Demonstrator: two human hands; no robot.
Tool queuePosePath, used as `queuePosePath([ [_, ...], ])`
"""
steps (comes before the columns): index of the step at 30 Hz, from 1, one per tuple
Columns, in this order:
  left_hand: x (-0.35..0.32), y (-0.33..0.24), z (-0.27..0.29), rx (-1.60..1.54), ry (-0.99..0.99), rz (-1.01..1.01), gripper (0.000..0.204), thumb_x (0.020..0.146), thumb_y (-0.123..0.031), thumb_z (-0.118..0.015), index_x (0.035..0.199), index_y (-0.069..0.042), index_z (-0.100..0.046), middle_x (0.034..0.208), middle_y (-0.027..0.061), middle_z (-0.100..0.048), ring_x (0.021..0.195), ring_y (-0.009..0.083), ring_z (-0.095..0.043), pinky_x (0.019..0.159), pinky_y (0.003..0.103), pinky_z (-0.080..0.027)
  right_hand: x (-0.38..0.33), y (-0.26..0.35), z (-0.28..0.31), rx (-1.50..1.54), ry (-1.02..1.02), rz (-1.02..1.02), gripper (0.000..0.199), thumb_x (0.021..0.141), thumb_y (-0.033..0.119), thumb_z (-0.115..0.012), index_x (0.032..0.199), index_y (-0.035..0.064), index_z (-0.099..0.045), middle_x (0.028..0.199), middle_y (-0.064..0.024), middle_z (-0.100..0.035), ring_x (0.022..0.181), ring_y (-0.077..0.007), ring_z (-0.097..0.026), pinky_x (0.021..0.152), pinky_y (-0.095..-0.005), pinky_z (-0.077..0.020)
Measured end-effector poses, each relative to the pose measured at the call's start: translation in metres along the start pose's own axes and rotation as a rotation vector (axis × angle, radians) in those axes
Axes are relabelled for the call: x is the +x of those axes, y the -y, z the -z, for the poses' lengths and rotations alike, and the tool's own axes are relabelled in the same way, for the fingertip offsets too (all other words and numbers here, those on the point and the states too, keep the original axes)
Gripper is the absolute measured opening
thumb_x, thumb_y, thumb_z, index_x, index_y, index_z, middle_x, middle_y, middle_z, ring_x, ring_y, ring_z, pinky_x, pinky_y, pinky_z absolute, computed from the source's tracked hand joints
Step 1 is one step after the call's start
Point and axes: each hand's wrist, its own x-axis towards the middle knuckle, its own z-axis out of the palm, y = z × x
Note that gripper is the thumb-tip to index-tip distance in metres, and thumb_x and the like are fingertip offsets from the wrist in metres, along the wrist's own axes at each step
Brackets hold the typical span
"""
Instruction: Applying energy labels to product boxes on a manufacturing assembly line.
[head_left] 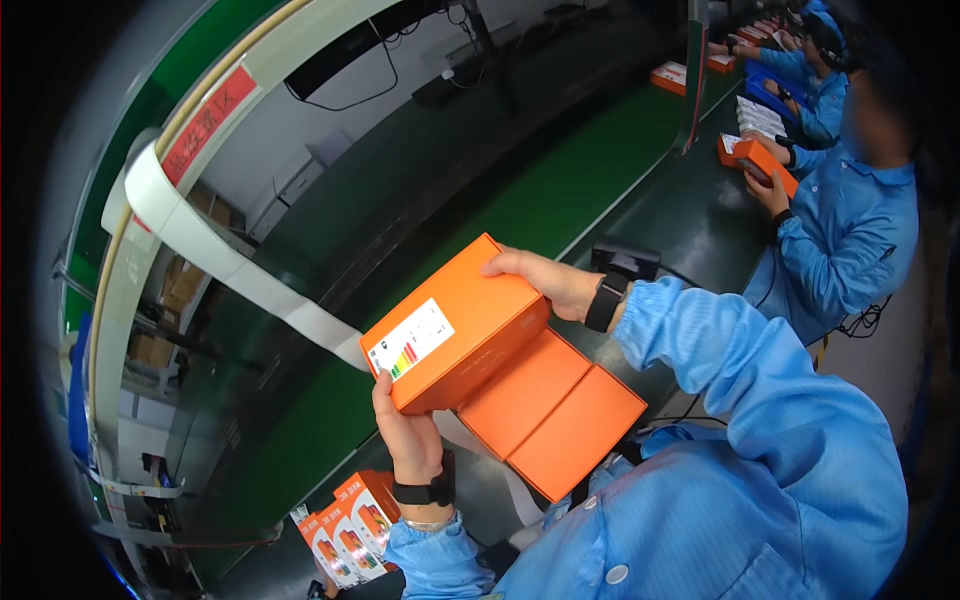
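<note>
My left hand [408,432] and my right hand [548,280] hold an orange box [478,290] between them, tilted so its broad face shows. The left thumb presses near the lower left corner, beside a white label [412,338] with coloured bars. The right thumb lies on the box's upper right end, its other fingers hidden. Under the held box, close to my body, are two more orange boxes [577,432] side by side; whether the held box touches them I cannot tell. A wide white strip [255,285] runs down from the upper left and passes behind the held box.
Several orange and white boxes [352,528] stand at the lower left. A green conveyor belt [560,185] runs beyond the dark worktable [690,215]. A small black device [625,260] sits behind my right wrist. At the right, a co-worker in blue [840,220] holds an orange box [768,165].
</note>
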Motion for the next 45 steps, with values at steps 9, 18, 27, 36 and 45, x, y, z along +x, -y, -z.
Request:
queuePosePath([
  [9,0.017,0.014,0.015,-0.211,0.094,0.101,0.056,0.084,-0.056,-0.038,0.120,-0.014,-0.045,0.118,0.0017,-0.050,0.109,0.0192,-0.045,0.089,0.039,-0.034,0.023,-0.041,0.025,0.421,0.261,-0.024,0.059,0.082,0.057,-0.044,0.117,0.0092,-0.052,0.119,-0.0065,-0.053,0.107,-0.0179,-0.050,0.093,-0.0333,-0.0381],
  [18,-0.014,-0.007,-0.055,0.105,0.261,-0.055,0.063,0.085,-0.055,-0.037,0.133,-0.015,-0.030,0.133,0.0087,-0.036,0.120,0.0286,-0.036,0.099,0.045,-0.029,-0.015,-0.014,0.046,0.460,0.155,0.128,0.065,0.079,0.055,-0.051,0.124,0.0090,-0.044,0.126,-0.0018,-0.046,0.112,-0.0129,-0.044,0.095,-0.0298,-0.0353],
  [27,0.016,0.099,-0.173,0.154,0.466,0.350,0.070,0.081,-0.063,-0.034,0.133,-0.017,-0.029,0.133,0.0074,-0.036,0.120,0.0273,-0.035,0.096,0.047,-0.031,-0.113,-0.036,0.192,0.593,-0.194,0.331,0.052,0.087,0.048,-0.043,0.122,0.0093,-0.046,0.121,-0.0031,-0.051,0.105,-0.0138,-0.051,0.088,-0.0304,-0.0415],
  [36,0.025,0.212,-0.213,0.270,0.656,0.694,0.069,0.081,-0.062,-0.038,0.130,-0.014,-0.032,0.130,0.0059,-0.040,0.116,0.0262,-0.039,0.097,0.047,-0.029,-0.159,-0.137,0.299,0.619,-0.721,0.578,0.035,0.088,0.028,-0.049,0.114,0.0045,-0.051,0.110,-0.0045,-0.056,0.099,-0.0117,-0.054,0.086,-0.0273,-0.0426],
  [45,0.008,0.137,-0.181,0.421,0.819,0.483,0.056,0.089,-0.036,-0.039,0.136,-0.009,-0.024,0.142,0.0060,-0.021,0.131,0.0234,-0.016,0.105,0.045,-0.010,-0.142,-0.221,0.395,0.662,-1.011,0.854,0.020,0.083,0.015,-0.056,0.098,0.0021,-0.059,0.098,-0.0066,-0.060,0.091,-0.0161,-0.056,0.083,-0.0285,-0.0439],
])
